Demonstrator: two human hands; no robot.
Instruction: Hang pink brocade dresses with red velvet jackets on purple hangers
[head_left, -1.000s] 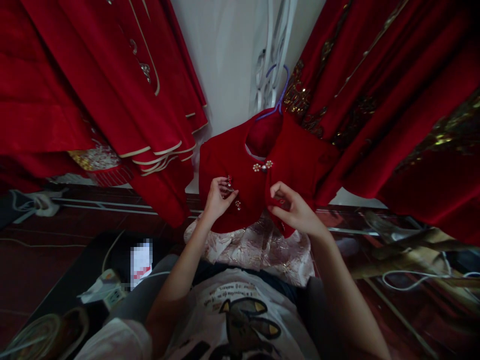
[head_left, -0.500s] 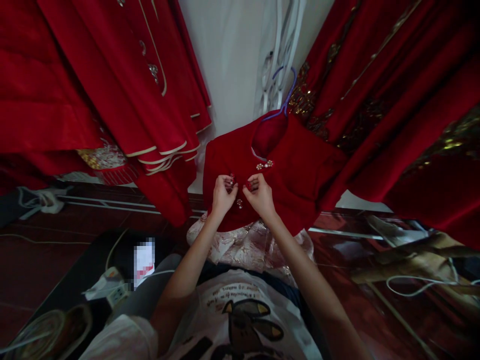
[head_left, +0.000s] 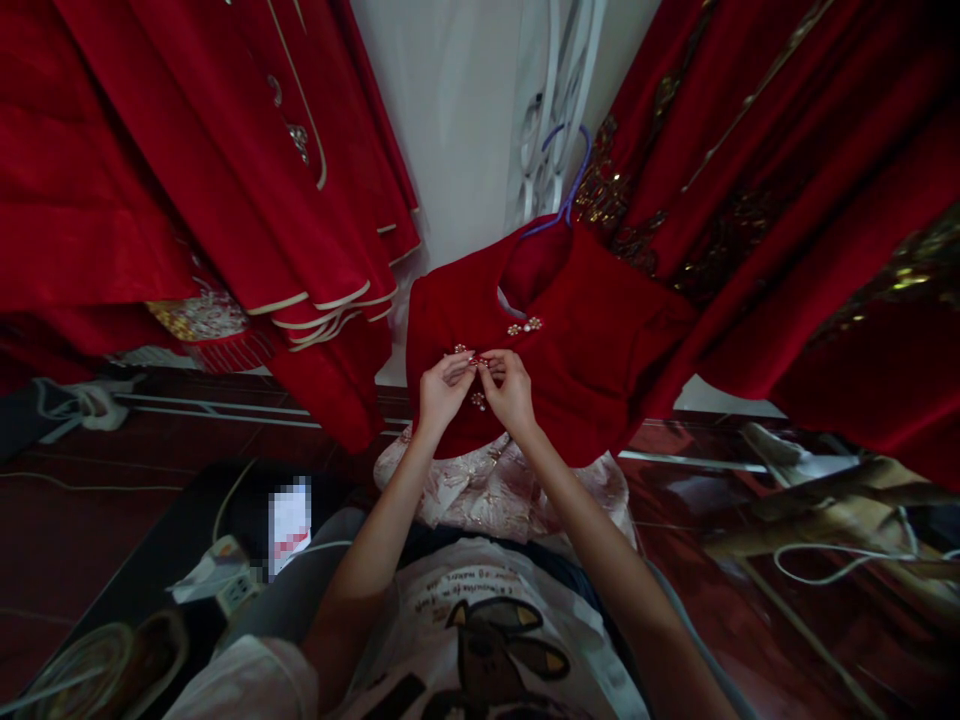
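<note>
A short-sleeved red top (head_left: 592, 350) hangs in front of me on a purple hanger (head_left: 576, 185). Ornate flower-shaped buttons (head_left: 524, 326) run down its front, the top pair fastened near the collar. With fingertips pinched, my left hand (head_left: 444, 392) grips the front edge by the middle button. My right hand (head_left: 511, 390) is closed on the opposite edge, and the fingertips of both hands meet there. What lies between the fingers is partly hidden. Another flower button (head_left: 478, 401) shows just below the hands. Pale patterned fabric (head_left: 480, 475) emerges from beneath the top.
Red garments (head_left: 300, 230) hang on the left, and more with gold embroidery (head_left: 750, 230) on the right. A white metal frame (head_left: 559, 110) stands behind. At lower left are a lit phone (head_left: 290, 525), a power strip (head_left: 238, 592) and cables.
Both hands have come together at the middle of the top's front; they were apart, each with its own edge. The view has shifted slightly.
</note>
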